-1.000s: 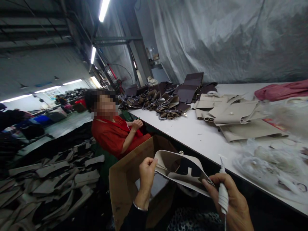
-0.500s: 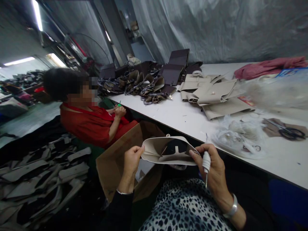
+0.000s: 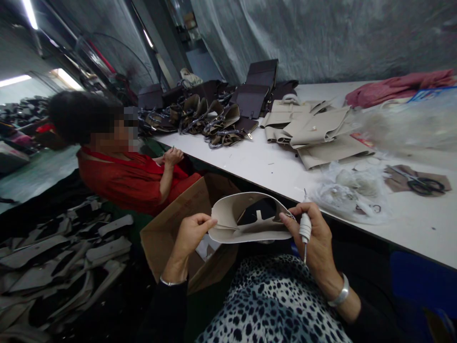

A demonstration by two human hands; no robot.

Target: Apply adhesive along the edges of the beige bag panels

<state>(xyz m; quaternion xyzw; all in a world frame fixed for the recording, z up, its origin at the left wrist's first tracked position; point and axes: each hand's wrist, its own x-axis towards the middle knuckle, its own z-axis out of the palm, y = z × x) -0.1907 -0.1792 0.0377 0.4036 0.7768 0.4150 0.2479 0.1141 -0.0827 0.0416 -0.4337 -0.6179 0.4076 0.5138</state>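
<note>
A beige handbag body (image 3: 228,216) is held up between my hands above my lap, its wide mouth facing me and its dark inside showing. My left hand (image 3: 193,233) pinches its left end between thumb and fingers. At the other end, my right hand (image 3: 316,238) grips the rim with thumb and forefinger. Tucked in that same hand is a thin metal-tipped tool with a white wrapped handle (image 3: 305,227), its tip pointing down. Part of the right fingers is hidden behind the bag.
A cardboard box (image 3: 167,238) stands open beyond my left hand. The white table (image 3: 250,159) carries beige bag pieces (image 3: 317,128), dark bags (image 3: 214,114), a plastic bag (image 3: 352,190) and scissors (image 3: 424,185). A co-worker in red (image 3: 121,176) sits at left, near piled beige pieces (image 3: 71,257).
The bag's mouth has tilted more toward me and opened wider, and its top clasp is out of sight. My left hand has shifted slightly left. The view has turned a little.
</note>
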